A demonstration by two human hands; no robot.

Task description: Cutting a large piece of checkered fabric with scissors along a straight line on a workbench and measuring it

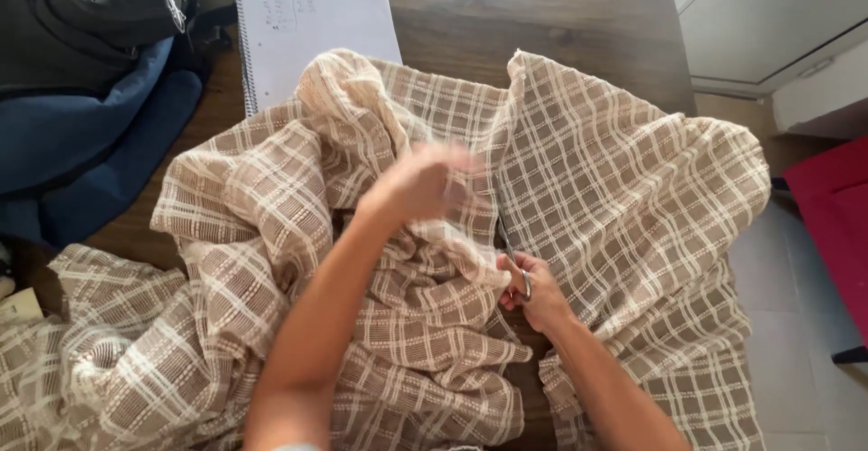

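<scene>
Checked brown-and-cream cloth (624,189) heaped over the wooden counter (542,8), split by a cut running from the near edge toward the far side. Right hand (533,290) closed through the handles of scissors (509,257), blades partly hidden in the cut. Left hand (418,183) blurred, over the bunched cloth just left of the cut; cannot tell if it grips or lies flat.

Risks, as judged:
- Left side is rumpled; a hidden fold under the blades could get cut through.
- Slack cloth may let the cut wander off the check lines.
- Left fingers sit near the blade path.
- Notebook (312,26) and dark bags (90,71) far left crowd the cloth.
</scene>
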